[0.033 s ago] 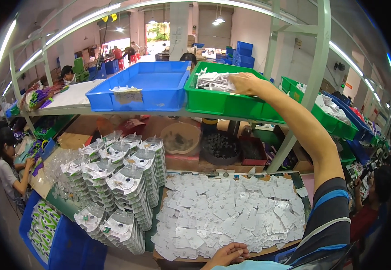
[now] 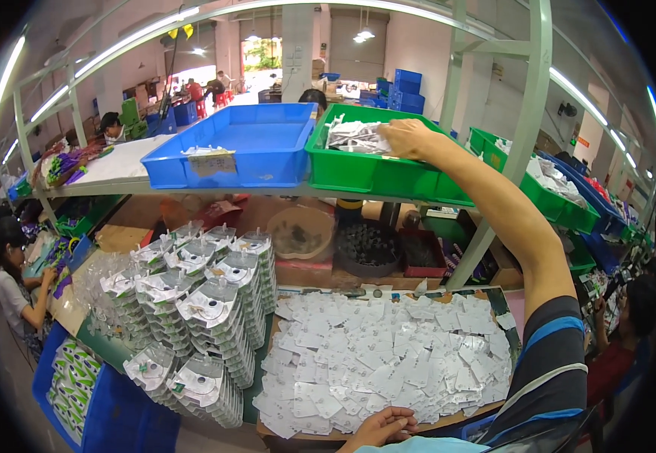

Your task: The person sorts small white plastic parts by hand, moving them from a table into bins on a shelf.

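Note:
My right hand (image 2: 405, 140) reaches up into a green bin (image 2: 373, 172) on the shelf. Its fingers bend down over a heap of white flat pieces (image 2: 354, 136), with the tips hidden, so what they hold cannot be made out. My left hand (image 2: 387, 427) rests at the near edge of the table with its fingers curled loosely together; nothing shows in it. Just beyond it, a wide layer of overlapping white cards (image 2: 388, 355) covers the board. Tall stacks of clear plastic packs with white cards (image 2: 211, 302) stand to the left.
A blue bin (image 2: 230, 162) sits beside the green one on the shelf. A shelf post (image 2: 510, 151) rises close to my right forearm. Under the shelf are a round tub (image 2: 301, 230) and a dark basket (image 2: 369, 245). People work at both sides.
The view has shifted very slightly. Both hands keep almost the same place, the right one in the green bin, the left at the table edge.

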{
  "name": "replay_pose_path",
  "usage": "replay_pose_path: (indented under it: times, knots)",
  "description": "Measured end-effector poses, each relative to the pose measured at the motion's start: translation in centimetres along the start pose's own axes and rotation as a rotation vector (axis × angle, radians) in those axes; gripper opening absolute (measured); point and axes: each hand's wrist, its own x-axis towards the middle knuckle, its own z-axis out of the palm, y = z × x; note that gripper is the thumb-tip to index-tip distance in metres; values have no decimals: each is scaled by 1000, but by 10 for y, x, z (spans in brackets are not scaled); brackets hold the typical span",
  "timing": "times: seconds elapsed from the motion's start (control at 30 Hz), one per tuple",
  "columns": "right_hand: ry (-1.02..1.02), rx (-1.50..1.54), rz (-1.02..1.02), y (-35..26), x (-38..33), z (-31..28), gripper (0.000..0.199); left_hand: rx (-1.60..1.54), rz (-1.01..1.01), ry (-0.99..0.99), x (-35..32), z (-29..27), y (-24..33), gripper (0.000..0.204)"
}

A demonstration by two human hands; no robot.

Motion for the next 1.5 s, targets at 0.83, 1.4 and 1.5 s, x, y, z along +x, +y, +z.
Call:
replay_pose_path:
  times: [0.83,1.4,1.5]
  knots:
    - [316,751,-9,86,-31,-23,55,-4,66,33,12,-6,2,32]
    - [120,1828,8,-9,-225,10,49,-140,502,-26,26,79,146,91]
    - [-195,1971,189,-57,-290,84,47,-213,484,-133,39,92,160,101]
